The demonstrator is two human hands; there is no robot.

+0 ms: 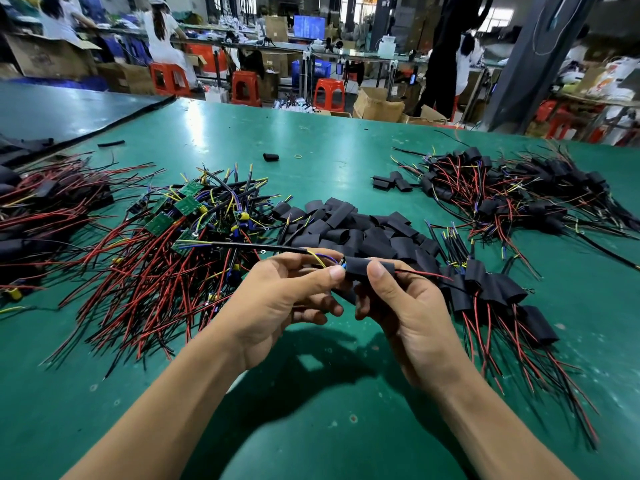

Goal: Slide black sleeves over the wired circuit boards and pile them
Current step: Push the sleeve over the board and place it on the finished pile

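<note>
Above the green table, my left hand [287,299] pinches the wire end of a wired circuit board [341,264], whose black cable runs off to the left. My right hand [405,306] holds a black sleeve [363,266] that covers nearly all of that board; thin red and black wires stick out of the sleeve's right end. A heap of bare green boards with wires [187,216] lies to the left. Loose black sleeves [349,226] are heaped behind my hands. Sleeved boards [491,289] are piled to the right.
A second large pile of sleeved boards [512,192] lies at the far right, and more wired pieces [45,209] at the left edge. Stray sleeves [270,156] lie further back on the green table [311,410]. Beyond it are red stools, cardboard boxes and people.
</note>
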